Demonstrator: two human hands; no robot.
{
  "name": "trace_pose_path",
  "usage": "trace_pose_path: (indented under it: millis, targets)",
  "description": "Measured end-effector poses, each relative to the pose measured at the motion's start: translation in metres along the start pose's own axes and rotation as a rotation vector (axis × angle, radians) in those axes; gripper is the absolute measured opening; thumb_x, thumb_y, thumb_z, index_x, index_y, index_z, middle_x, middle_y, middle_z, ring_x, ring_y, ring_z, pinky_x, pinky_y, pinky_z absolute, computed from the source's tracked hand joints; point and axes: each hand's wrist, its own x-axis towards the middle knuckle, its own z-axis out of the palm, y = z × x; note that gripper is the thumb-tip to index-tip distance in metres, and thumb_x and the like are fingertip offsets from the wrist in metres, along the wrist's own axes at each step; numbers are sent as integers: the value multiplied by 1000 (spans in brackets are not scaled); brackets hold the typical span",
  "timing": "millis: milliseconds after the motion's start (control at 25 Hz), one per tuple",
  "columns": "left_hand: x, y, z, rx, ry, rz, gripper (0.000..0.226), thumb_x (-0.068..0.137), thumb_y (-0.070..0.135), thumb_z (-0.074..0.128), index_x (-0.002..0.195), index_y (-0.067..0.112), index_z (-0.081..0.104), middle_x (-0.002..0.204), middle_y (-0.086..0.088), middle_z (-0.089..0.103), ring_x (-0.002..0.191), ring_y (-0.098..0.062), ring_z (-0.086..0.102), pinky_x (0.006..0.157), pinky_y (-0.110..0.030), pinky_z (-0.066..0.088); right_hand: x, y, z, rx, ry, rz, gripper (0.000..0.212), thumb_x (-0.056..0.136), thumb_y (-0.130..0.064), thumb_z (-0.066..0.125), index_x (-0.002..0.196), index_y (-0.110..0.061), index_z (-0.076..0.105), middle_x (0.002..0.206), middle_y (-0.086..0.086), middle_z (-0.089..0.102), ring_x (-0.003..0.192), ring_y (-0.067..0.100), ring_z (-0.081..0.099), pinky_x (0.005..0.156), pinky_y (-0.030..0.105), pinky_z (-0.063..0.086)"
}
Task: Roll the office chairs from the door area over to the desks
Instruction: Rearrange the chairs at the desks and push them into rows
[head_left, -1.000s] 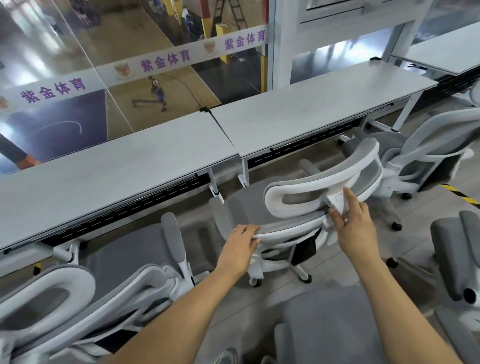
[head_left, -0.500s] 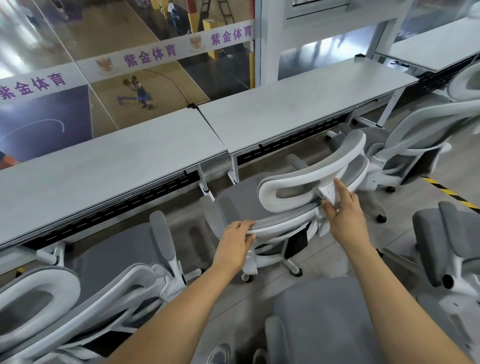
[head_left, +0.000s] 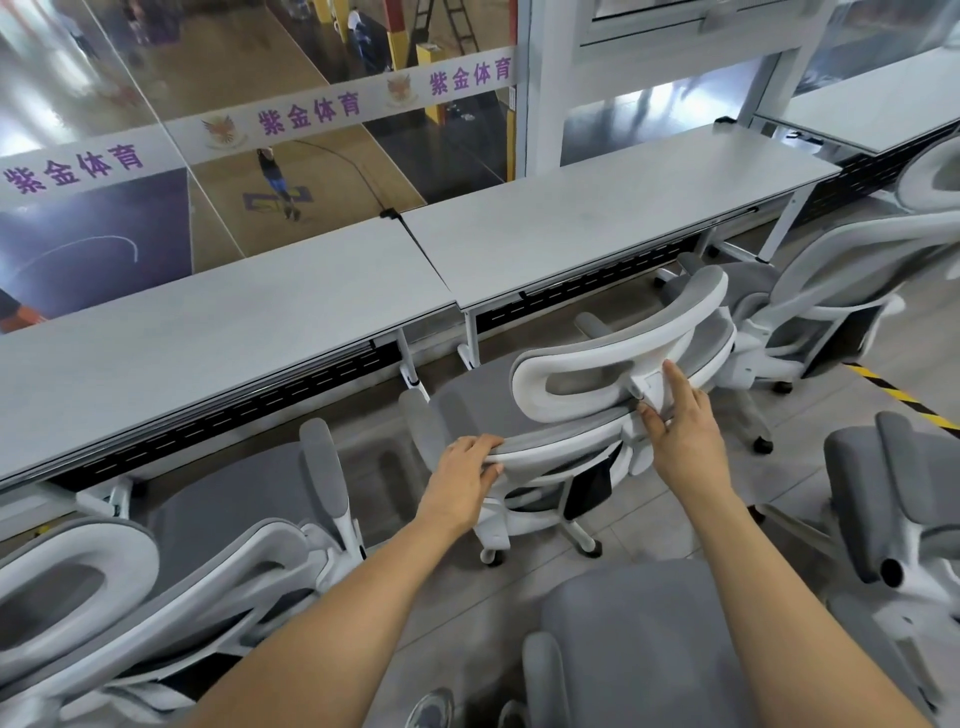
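A white-framed office chair (head_left: 587, 364) with grey mesh stands on its casters in front of the right-hand grey desk (head_left: 597, 223), its seat partly under the desk edge. My left hand (head_left: 462, 473) grips the left top edge of its backrest. My right hand (head_left: 680, 421) holds the white bracket below the headrest, forefinger stretched up along it. A second desk (head_left: 197, 332) joins on the left, with another chair (head_left: 234, 519) parked at it.
A further chair (head_left: 857, 270) sits at the desk on the right. A grey chair seat (head_left: 639, 639) is just in front of me, and another chair (head_left: 904, 514) stands at right. Yellow-black floor tape (head_left: 898, 395) runs at right. Glass wall behind the desks.
The chair and both hands hold the same grip; the view has shifted slightly, so the chair sits a little nearer the desk and more central.
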Motion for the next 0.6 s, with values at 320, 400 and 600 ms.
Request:
trace_pose_path:
  millis: [320,400,600]
  targets:
    - [10,2,-3,15,-35,-8,29,101,28,52,130,24,54,126,-1,55,116,-21,49,96,-36,45,7,-2,-3,7,-14,25,63,101,-29,54,155,-38,24,140,5,43,100,15,46,84,34,41]
    - [8,0,-3,17,-39,-18,31,100,28,52,131,24,53,128,-2,54,116,-22,50,98,-37,45,3,-4,-2,6,-14,23,63,101,-28,53,156,-37,23,141,5,42,100,15,45,83,33,39]
    - [-8,5,-10,49,-6,-62,42,100,27,52,141,26,47,140,-2,48,127,-23,47,105,-38,43,-15,-10,-8,0,49,24,59,99,-25,57,152,-28,33,140,9,46,103,20,50,89,38,44]
